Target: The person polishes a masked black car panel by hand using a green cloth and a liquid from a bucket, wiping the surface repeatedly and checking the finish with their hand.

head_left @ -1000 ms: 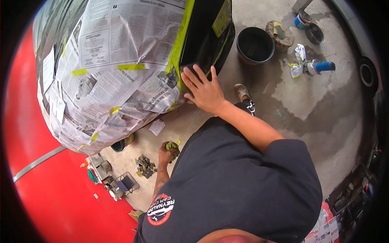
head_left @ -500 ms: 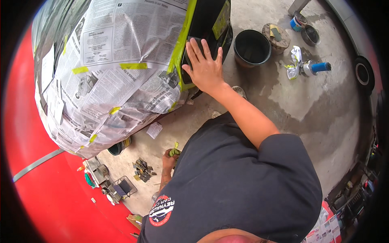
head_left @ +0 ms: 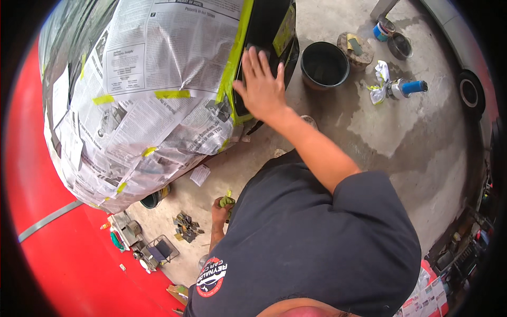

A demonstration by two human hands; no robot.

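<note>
The black panel (head_left: pixel 268 24) is lying ahead of the person, slightly left of the right shoulder, its long axis running away from the body and leaning a little to the right. The right hand (head_left: pixel 264 87) is the nearer one: it is lying open, palm down, fingers parted, over the panel's near end, its thumb pointing toward the yellow-green tape (head_left: pixel 234 58) along the left edge. Whether the fingertips are pressing something thin is impossible to tell. The left hand (head_left: pixel 218 211) is hanging low, well apart from the panel, closing around a bunched green cloth (head_left: pixel 227 202) beside the body.

On the panel's left, the newspaper covering (head_left: pixel 158 61) is bordering the tape. Off its right edge, a black bucket (head_left: pixel 318 81) is standing on the floor (head_left: pixel 380 134), leaving a narrow gap. The panel's dark surface is stretching open beyond the fingertips, toward its far end.
</note>
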